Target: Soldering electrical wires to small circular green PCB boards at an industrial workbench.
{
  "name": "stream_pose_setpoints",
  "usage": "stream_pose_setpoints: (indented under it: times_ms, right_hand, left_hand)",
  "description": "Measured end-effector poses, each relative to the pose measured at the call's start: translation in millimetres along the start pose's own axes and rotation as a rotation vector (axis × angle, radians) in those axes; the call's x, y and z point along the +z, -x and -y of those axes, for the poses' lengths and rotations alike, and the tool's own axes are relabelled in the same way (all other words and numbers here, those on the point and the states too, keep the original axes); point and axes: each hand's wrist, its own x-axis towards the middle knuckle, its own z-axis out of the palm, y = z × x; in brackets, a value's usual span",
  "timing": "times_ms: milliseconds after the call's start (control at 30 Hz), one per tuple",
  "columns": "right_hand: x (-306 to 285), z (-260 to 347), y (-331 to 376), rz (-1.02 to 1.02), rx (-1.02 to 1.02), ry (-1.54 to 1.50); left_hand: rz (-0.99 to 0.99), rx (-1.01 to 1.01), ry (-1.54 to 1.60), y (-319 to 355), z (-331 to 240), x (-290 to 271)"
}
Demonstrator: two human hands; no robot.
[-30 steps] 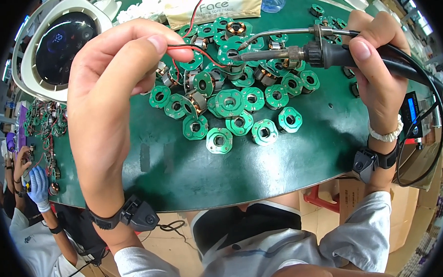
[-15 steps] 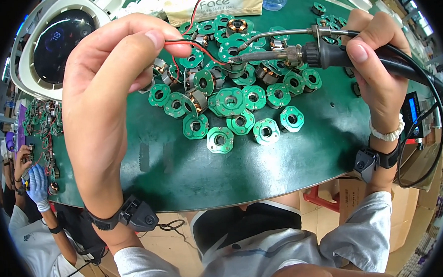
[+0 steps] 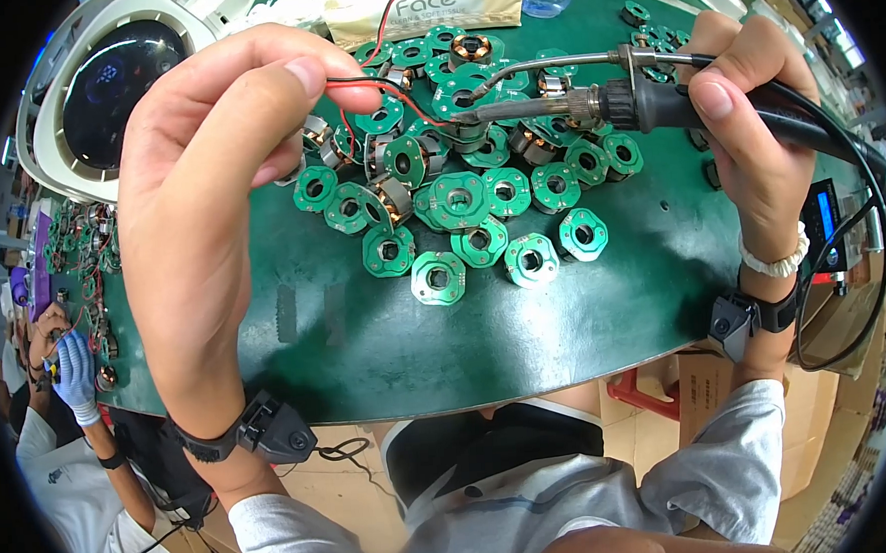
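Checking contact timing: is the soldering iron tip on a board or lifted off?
On a board. The soldering iron in the right hand has its tip down on a green board, where the red wire ends.

Both arms come out of pale grey long sleeves of soft, creased cloth, pushed back above the wrists. The left hand is bare, without rings. Just below it a thin black strap circles the wrist, carrying a small black boxy sensor unit with a round button-like face; a thin black cable loops from it. The right hand is bare too. Its wrist wears a white beaded bracelet, and just below that bracelet a black strap holding a dark grey clip-on sensor block. Beneath both sleeves a dark collar shows on the torso.
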Motion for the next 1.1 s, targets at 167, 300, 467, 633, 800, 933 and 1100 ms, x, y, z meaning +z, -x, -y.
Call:
stream_pose_setpoints:
  times_ms: [167,300,467,633,800,933,1100]
  right_hand:
    - [-1.9,1.3,1.4,-0.001,0.030,0.010]
    - [-0.5,-0.7,0.6,0.002,0.000,0.006]
    - [0.3,1.1,0.9,0.012,0.002,0.017]
    - [-0.7,1.4,1.5,0.013,0.021,0.023]
    - [-2.1,0.3,0.4,0.026,0.000,0.013]
    - [0.5,-0.1,0.4,0.027,0.009,0.007]
    - [0.2,-1.3,0.5,0.018,-0.005,0.001]
  left_hand:
    - [-0.007,0.000,0.008,-0.2,1.1,-0.3]
    - [0.015,0.014,0.006,0.0,2.0,-1.5]
    - [0.019,0.022,0.011,0.8,2.5,-3.6]
    - [0.020,0.020,-0.039,1.2,0.2,-3.5]
    - [-0.010,0.042,-0.067,0.6,1.3,-5.0]
    - [-0.007,0.058,-0.045,-1.8,5.9,-6.9]
    - [0.004,0.062,-0.068,-1.9,4.7,-4.5]
